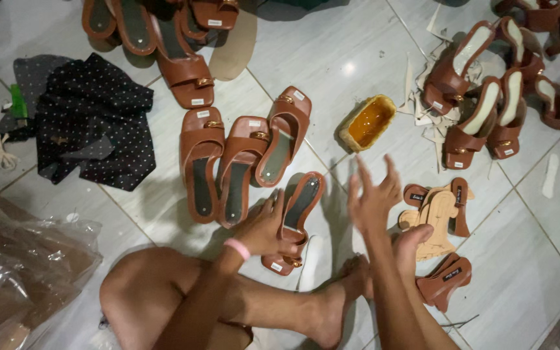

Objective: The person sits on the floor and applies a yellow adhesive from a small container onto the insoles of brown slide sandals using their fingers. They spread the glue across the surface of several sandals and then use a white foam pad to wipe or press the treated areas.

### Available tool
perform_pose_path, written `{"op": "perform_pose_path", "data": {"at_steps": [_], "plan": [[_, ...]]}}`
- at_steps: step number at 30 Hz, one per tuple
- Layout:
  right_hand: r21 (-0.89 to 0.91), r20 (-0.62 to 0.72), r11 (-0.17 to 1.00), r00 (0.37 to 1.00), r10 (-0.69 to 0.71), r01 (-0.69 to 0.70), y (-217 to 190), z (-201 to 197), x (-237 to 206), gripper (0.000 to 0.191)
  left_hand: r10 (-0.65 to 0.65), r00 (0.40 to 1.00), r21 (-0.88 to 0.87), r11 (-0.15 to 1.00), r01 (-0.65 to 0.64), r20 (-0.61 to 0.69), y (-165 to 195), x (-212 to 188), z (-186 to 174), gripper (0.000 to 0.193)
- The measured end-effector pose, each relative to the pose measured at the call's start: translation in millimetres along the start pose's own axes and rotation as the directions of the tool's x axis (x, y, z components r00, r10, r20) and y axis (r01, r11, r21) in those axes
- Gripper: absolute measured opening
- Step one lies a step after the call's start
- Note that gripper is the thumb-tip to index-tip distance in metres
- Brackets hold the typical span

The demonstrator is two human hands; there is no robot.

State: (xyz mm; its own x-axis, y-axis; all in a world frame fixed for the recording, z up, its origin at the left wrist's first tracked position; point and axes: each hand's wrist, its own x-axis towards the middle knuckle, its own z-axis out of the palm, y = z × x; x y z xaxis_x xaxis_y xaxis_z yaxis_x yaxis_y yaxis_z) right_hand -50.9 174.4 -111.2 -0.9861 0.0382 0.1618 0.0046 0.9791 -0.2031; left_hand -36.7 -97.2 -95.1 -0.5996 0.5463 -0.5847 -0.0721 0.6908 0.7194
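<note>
I sit on a tiled floor with my bare legs folded in front of me. My left hand (264, 228), with a pink band at the wrist, grips a brown sandal (296, 217) by its strap end as it lies on the tiles. My right hand (374, 198) hovers above the floor with its fingers spread and nothing in it. Just right of it lies a small pile of tan insoles and brown heel pieces (437, 214). A yellow tub of glue (367, 122) stands beyond the hands.
Three more brown sandals (238, 162) lie side by side left of the held one. Other sandals are heaped at top left (176, 45) and top right (487, 97). A black dotted cloth (92, 123) and clear plastic bags (14, 272) lie at left.
</note>
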Motion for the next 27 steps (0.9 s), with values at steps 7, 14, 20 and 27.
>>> {"op": "perform_pose_path", "data": {"at_steps": [7,14,20,27], "plan": [[-0.061,0.063,0.992,0.992,0.110,-0.106,38,10,78,0.047,-0.006,0.980,-0.041,0.999,-0.003,-0.200,5,-12,37,0.128],[-0.110,0.191,0.992,0.978,0.088,-0.068,50,22,111,0.047,0.106,0.931,0.010,0.994,-0.110,-0.349,-9,8,28,0.119],[-0.206,0.278,0.973,0.947,0.161,-0.105,44,14,113,0.051,0.119,0.946,0.033,0.993,-0.115,-0.303,-3,4,19,0.118],[0.094,0.114,0.975,0.975,0.190,-0.201,45,-16,85,0.059,0.133,0.943,-0.019,0.989,-0.146,-0.306,-2,3,16,0.133]]}}
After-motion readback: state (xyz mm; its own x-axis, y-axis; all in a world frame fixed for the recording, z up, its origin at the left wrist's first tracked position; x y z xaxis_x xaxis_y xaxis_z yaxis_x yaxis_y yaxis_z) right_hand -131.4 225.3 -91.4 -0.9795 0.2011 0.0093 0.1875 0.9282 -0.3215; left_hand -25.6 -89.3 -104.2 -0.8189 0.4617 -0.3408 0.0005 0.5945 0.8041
